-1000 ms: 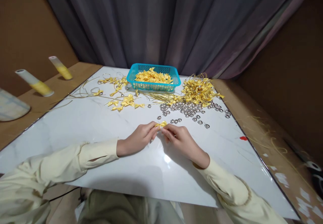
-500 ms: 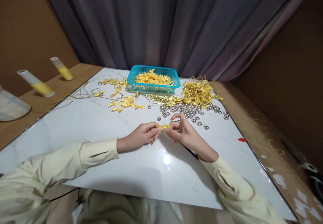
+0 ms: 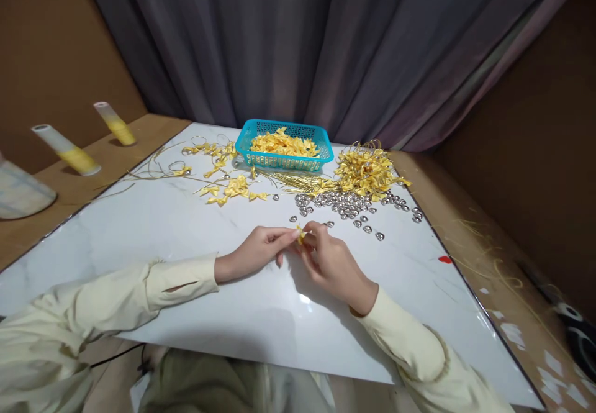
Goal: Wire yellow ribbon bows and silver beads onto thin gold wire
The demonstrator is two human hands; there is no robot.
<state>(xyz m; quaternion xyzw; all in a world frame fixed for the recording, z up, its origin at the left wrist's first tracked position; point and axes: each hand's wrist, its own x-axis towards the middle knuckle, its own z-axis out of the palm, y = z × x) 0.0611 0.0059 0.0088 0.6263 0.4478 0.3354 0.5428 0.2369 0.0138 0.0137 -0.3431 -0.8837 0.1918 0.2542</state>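
A small yellow ribbon bow (image 3: 300, 234) is held just above the white board, between my two hands. My left hand (image 3: 265, 248) pinches it from the left with thumb and fingertips. From the right, the curled fingers of my right hand (image 3: 328, 254) close on the bow's other side and hide much of it. Beyond my hands lie loose silver heart-shaped pieces (image 3: 344, 203). More yellow bows (image 3: 236, 186) are scattered to the upper left of them.
A blue plastic basket (image 3: 240, 147) full of yellow bows stands at the back. Right of it sits a heap of bows with gold cords (image 3: 365, 171). Yellow-wound spools (image 3: 77, 159) stand at the left. Black-handled scissors (image 3: 580, 338) and paper scraps (image 3: 512, 333) lie at the right edge.
My right hand has turned and drawn in towards my left, its raised forefinger now bent down onto the bow. The bow shows less than before. My left hand stays nearly in place.
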